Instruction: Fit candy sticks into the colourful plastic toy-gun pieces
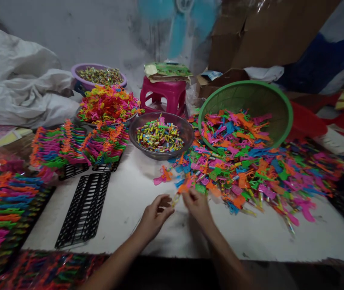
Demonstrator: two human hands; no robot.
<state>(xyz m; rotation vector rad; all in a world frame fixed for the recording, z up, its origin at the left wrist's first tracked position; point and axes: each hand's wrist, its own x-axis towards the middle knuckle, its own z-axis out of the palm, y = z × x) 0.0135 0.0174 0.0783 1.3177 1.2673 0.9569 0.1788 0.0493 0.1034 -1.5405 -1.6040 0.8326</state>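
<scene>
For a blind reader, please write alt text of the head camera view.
Two bare hands, left hand and right hand, pinch a small orange piece beside a pile of colourful plastic pieces spilling from a green basket on a white table.

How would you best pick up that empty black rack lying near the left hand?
Probably from above, by one long side edge of the black rack. It lies flat on the white table, its slotted face up, with bare table along its right edge, the side nearest the left hand.
</scene>
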